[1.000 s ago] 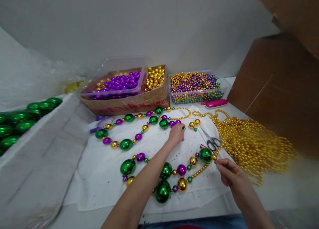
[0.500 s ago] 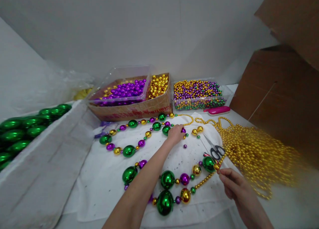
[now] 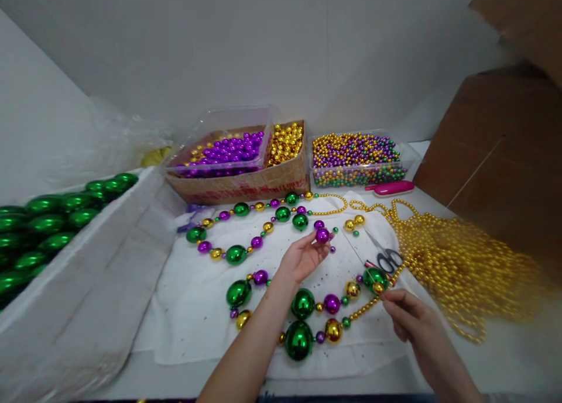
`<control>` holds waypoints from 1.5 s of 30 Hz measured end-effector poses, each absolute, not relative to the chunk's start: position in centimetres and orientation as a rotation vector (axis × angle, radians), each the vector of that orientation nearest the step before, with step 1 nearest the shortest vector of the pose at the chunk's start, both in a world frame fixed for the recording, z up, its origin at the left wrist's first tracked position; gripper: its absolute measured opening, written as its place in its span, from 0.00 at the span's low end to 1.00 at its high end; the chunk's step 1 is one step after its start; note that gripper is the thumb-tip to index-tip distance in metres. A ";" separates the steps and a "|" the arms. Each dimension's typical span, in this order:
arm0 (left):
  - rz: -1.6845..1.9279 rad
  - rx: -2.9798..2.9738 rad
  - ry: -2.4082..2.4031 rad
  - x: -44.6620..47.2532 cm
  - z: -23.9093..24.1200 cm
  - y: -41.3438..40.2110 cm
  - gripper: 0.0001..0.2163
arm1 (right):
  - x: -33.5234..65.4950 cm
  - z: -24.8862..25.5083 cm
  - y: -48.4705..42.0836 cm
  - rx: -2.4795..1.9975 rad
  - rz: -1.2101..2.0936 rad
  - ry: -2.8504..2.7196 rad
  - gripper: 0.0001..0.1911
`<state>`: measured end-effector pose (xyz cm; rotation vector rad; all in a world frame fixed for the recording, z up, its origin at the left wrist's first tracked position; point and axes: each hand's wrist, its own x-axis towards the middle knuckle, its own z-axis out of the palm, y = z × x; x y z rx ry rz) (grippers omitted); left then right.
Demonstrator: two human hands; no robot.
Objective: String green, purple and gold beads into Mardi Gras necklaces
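Observation:
My left hand is closed, palm partly up, pinching a shiny purple bead between thumb and fingers above the white cloth. Another purple bead sits just behind it. My right hand pinches the lower end of a long thin needle, which slants up and left. A small gold bead is at those fingertips, in front of a large green bead. Below my hands lies a necklace of green, purple and gold beads. Black-handled scissors lie beyond my right hand.
A second bead string curves across the cloth. Gold bead strands heap at right. Behind stand a cardboard box and a clear tub of beads, with a pink tool in front. Large green beads fill a box at left.
My left hand has turned over and drawn slightly nearer, lifting the purple bead off the cloth. My right hand has barely moved and keeps its pinch. The whole view has shifted slightly.

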<state>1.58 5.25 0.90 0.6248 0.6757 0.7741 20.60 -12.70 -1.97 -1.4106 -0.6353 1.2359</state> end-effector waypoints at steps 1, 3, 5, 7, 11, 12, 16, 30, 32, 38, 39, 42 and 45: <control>0.772 0.545 0.625 1.5 0.9 5.0 0.10 | 20.6 -2.0 -12.8 -1.415 1.237 -0.647 0.16; 0.774 0.399 0.536 1.5 0.9 4.6 0.09 | 20.5 -2.1 -13.0 -1.424 1.235 -0.674 0.15; 0.792 0.338 0.518 1.5 0.8 4.3 0.08 | 20.4 -2.1 -13.2 -1.425 1.225 -0.696 0.15; 0.823 0.329 0.559 1.3 0.9 4.1 0.07 | 20.2 -1.9 -13.3 -1.418 1.216 -0.709 0.15; 0.843 0.399 0.595 0.9 1.0 2.9 0.06 | 19.9 -1.5 -13.3 -1.419 1.205 -0.705 0.14; 0.823 0.446 0.585 0.8 1.0 2.4 0.08 | 19.9 -1.4 -13.3 -1.417 1.203 -0.697 0.14; 0.700 0.649 0.619 0.7 0.8 1.0 0.09 | 19.9 -1.1 -13.3 -1.383 1.207 -0.658 0.13; 1.054 0.179 0.638 1.1 1.9 1.5 0.07 | 18.8 -0.8 -14.1 -1.447 1.228 -0.837 0.13; 1.096 0.184 0.637 1.2 1.8 1.3 0.05 | 18.6 -1.1 -14.2 -1.457 1.214 -0.889 0.12; 1.161 0.226 0.627 1.0 1.5 1.2 0.06 | 18.6 -1.5 -14.3 -1.493 1.177 -0.955 0.13; 1.164 0.232 0.627 0.9 1.4 1.2 0.06 | 18.6 -1.5 -14.3 -1.500 1.178 -0.954 0.13; 1.172 0.259 0.616 0.8 1.2 1.2 0.07 | 18.6 -1.4 -14.4 -1.512 1.177 -0.945 0.13; 1.179 0.288 0.606 0.7 1.2 1.1 0.07 | 18.6 -1.3 -14.5 -1.518 1.174 -0.940 0.13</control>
